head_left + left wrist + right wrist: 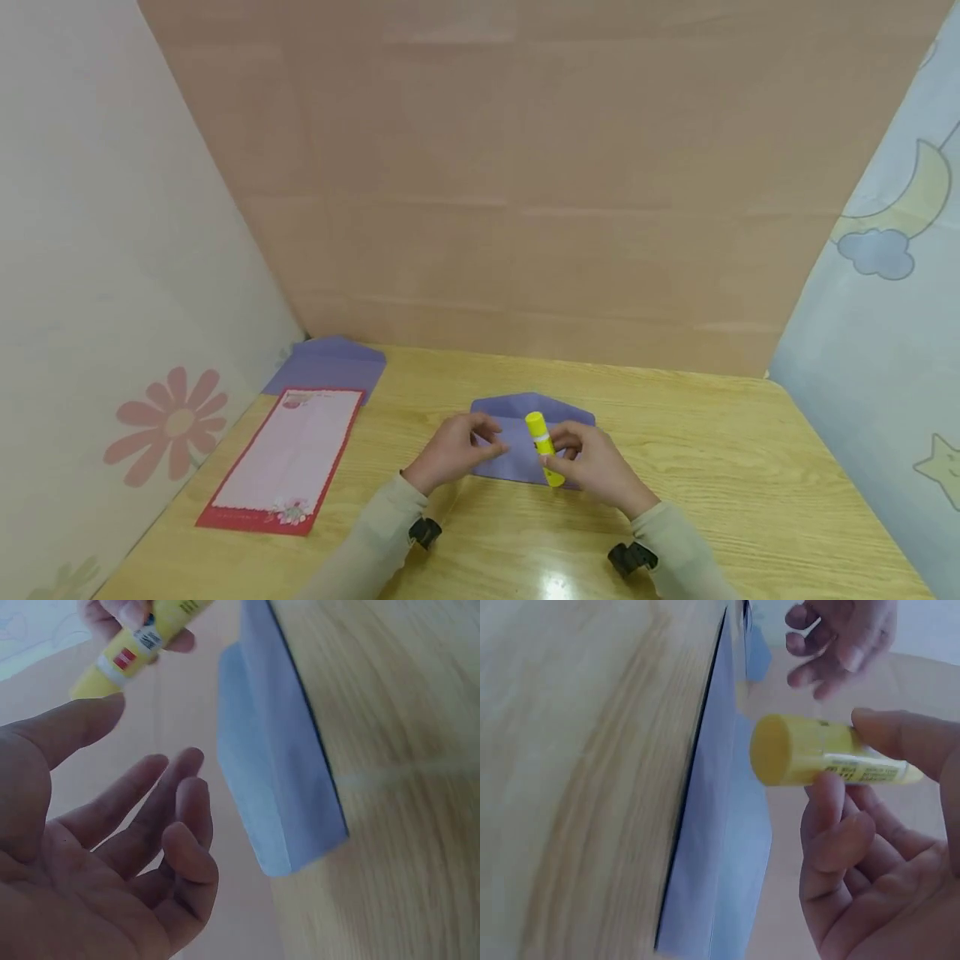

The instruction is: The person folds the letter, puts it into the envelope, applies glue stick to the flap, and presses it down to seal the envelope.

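Observation:
In the head view a yellow glue stick [536,423] stands nearly upright, slightly tilted, pinched between the thumb and fingers of my right hand [596,464]. Facing it is my left hand [453,450], its fingers loosely bent and holding nothing. A small gap separates the left fingertips from the glue stick. Below both hands a purple envelope [513,458] lies on the table, its pointed flap [532,406] spread away from me. The right wrist view shows the round yellow end of the glue stick [771,750]. Part of the envelope's right side is hidden behind the right hand.
To the left lies a red-bordered sheet of letter paper [292,458], overlapping a second purple envelope [322,367]. The wooden table [712,467] meets a brown backdrop [525,208] at the back. Patterned panels stand on the left [112,208] and right [847,333].

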{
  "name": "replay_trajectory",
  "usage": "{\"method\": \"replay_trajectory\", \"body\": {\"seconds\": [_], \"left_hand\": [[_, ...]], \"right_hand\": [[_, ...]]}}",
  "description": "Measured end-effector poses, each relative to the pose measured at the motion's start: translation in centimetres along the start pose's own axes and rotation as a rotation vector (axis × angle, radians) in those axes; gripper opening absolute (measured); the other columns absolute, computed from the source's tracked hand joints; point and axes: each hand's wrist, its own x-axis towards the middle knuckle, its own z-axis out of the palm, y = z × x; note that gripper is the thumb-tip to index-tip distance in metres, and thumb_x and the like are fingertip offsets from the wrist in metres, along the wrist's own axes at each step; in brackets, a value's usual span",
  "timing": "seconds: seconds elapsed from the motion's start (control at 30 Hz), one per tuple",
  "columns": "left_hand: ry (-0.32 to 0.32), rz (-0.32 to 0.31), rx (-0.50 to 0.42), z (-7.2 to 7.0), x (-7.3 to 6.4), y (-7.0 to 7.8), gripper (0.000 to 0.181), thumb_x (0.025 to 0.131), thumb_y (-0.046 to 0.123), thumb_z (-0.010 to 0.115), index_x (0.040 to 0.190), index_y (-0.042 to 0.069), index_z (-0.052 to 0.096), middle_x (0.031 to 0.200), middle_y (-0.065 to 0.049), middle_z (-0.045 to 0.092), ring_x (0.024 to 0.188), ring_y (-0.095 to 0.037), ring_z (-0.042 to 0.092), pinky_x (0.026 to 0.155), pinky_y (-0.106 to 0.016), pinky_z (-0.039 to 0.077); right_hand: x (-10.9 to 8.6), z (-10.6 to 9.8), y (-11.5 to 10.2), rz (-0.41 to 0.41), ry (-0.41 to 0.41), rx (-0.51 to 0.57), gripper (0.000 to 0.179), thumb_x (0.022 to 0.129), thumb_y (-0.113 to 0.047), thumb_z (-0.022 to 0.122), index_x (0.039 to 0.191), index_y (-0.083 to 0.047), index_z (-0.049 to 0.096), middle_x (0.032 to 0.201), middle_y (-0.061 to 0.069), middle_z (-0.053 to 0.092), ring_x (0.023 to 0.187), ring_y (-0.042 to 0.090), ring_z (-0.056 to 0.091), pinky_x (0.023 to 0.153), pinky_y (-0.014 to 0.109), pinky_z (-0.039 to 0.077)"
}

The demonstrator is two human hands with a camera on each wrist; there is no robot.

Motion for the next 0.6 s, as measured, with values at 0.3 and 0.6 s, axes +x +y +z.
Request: {"method": "replay_trajectory", "body": {"seconds": [0.3, 0.6], "left_hand": [[0.059, -0.076, 0.161, -0.7, 1.4, -2.3, 0.037, 0.085, 0.019, 0.080, 0.114, -0.002, 0.069, 0.113, -0.016, 0.067, 0.100, -0.031, 0.063, 0.085, -0.045, 0.052], [0.036, -0.084, 0.335, -0.7, 2.8, -3.7, 0.067, 0.071, 0.018, 0.091, 0.128, 0.000, 0.061, 0.130, -0.019, 0.057, 0.116, -0.038, 0.051, 0.097, -0.050, 0.047]], "right_hand": [[0.2, -3.4, 2.5, 0.148, 0.203, -0.138, 0.032, 0.087, -0.019, 0.078, 0.112, -0.006, 0.062, 0.106, 0.006, 0.066, 0.077, 0.017, 0.055, 0.059, 0.029, 0.048], [0.6, -6.5, 4.5, 0.237, 0.320, -0.248, 0.037, 0.092, -0.024, 0.071, 0.114, 0.002, 0.059, 0.106, 0.017, 0.061, 0.079, 0.024, 0.056, 0.066, 0.035, 0.046]]}}
